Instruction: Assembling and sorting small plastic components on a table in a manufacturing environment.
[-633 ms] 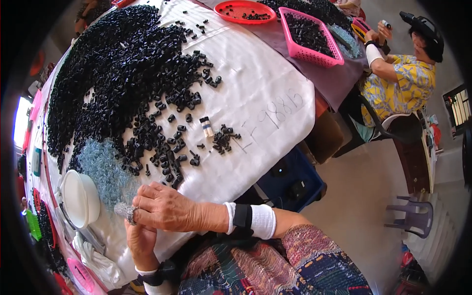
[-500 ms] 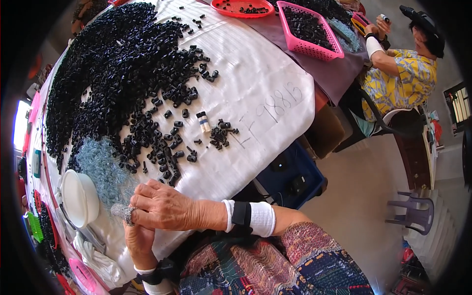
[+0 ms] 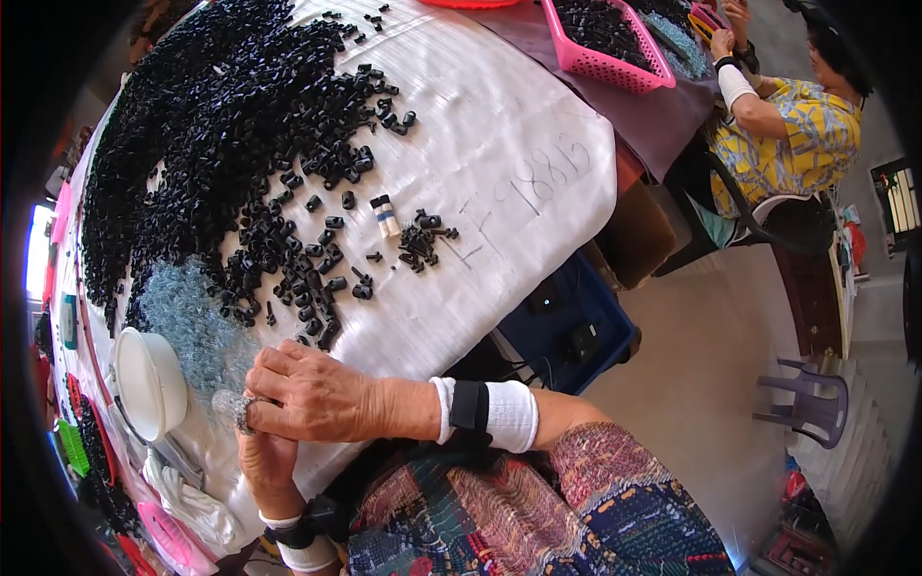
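Item: assembly at the white-covered table [image 3: 538, 125], mid-step by our reading. Our right hand [image 3: 317, 394] and left hand [image 3: 269, 461] are together at the near edge, both closed on a small clear piece [image 3: 230, 408]. Stock: black plastic parts [image 3: 221, 125] heaped ahead, pale blue clear bits [image 3: 192, 322] and white bowl [image 3: 149, 384] just beside. Next move likely needs a fingertip pick from the heap.

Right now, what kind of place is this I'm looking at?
Probably a small hand-assembly or sorting workshop: a cloth-covered table heaped with small black plastic parts, pink baskets holding more, and a co-worker seated at similar work.
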The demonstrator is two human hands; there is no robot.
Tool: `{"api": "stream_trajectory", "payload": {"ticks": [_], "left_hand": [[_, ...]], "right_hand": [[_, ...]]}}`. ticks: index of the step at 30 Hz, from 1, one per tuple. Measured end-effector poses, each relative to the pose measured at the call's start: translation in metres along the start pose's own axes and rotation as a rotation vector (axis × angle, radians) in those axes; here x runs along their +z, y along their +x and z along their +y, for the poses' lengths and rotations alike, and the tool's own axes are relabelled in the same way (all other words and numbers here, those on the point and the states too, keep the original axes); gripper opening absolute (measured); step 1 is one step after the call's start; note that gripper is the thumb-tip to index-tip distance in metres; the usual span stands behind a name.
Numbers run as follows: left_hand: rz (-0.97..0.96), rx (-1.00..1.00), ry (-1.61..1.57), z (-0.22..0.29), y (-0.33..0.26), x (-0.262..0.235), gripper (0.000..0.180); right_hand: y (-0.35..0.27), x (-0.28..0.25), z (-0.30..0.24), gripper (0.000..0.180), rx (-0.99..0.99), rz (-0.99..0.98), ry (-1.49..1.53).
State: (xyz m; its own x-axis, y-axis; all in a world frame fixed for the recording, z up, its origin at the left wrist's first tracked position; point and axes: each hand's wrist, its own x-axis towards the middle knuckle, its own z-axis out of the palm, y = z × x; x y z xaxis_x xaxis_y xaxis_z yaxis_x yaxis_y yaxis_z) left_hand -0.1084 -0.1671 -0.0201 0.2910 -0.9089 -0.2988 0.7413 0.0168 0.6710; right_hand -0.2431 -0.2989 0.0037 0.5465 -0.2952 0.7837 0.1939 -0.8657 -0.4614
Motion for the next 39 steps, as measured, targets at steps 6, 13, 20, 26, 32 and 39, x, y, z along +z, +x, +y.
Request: {"api": "stream_trajectory", "payload": {"ticks": [6, 13, 20, 26, 32, 39], "left_hand": [[0.012, -0.006, 0.0, 0.0, 0.0, 0.001, 0.05], [0.048, 0.036, -0.04, -0.007, 0.006, -0.007, 0.048], [0.075, 0.088, 0.015, 0.002, -0.012, -0.002, 0.048], [0.092, 0.009, 0.118, 0.007, -0.001, 0.039, 0.014], [0.111, 0.03, -0.015, 0.013, -0.015, 0.022, 0.012], [0.163, 0.005, 0.004, 0.016, -0.015, 0.016, 0.015]], "right_hand": [[0.001, -0.002, 0.0, 0.008, 0.0, 0.006, -0.021], [-0.001, -0.007, 0.003, 0.009, 0.007, -0.045, -0.051], [0.006, 0.004, -0.007, 0.014, -0.028, -0.108, -0.001], [0.016, -0.03, 0.019, 0.023, 0.099, 0.002, 0.034], [0.027, -0.04, 0.032, 0.023, 0.36, 0.014, -0.038], [0.029, -0.013, 0.037, 0.02, 0.403, -0.175, -0.084]]}}
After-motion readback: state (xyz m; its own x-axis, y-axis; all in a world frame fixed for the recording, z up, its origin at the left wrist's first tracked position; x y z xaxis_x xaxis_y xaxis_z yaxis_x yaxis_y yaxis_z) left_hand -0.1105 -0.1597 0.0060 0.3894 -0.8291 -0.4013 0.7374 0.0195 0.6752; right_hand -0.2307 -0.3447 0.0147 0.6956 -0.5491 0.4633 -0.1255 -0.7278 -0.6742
